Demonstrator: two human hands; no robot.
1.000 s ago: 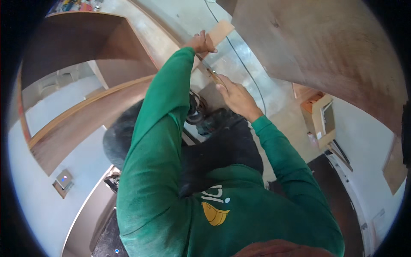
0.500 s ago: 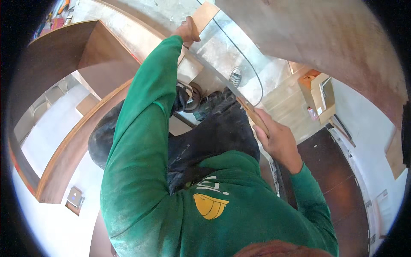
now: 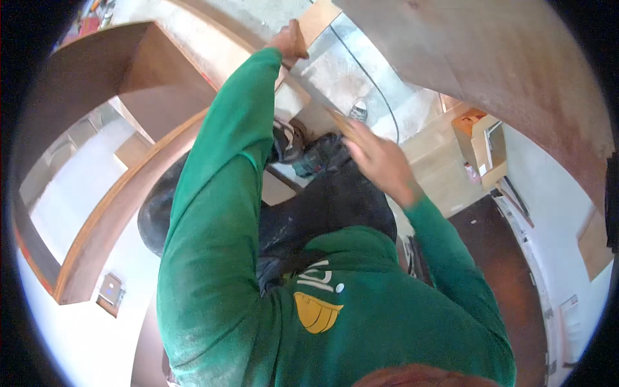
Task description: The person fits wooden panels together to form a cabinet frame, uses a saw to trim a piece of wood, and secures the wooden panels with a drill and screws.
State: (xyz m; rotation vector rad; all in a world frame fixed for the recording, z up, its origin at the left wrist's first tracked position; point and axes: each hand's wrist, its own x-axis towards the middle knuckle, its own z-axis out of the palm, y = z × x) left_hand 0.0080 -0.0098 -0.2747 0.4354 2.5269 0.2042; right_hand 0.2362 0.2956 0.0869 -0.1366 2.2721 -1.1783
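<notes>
Two hands work a thin wooden strip (image 3: 316, 97) that runs slantwise from upper left down to the right, in front of a large plywood panel (image 3: 490, 71). The left arm, in a green sleeve (image 3: 225, 168), is stretched nearly straight up and away from the body; the left hand (image 3: 289, 44) sits at the strip's upper end, fingers curled shut around it just beside a pale wood block (image 3: 317, 19). The right arm is bent at the elbow, forearm rising toward the middle of the view; the right hand (image 3: 377, 158) lies over the strip's lower end with fingers spread and apart, palm pressing rather than gripping. Below the strip, dark trousers (image 3: 329, 200) and a shoe (image 3: 287, 138) show above a concrete floor (image 3: 342, 71).
</notes>
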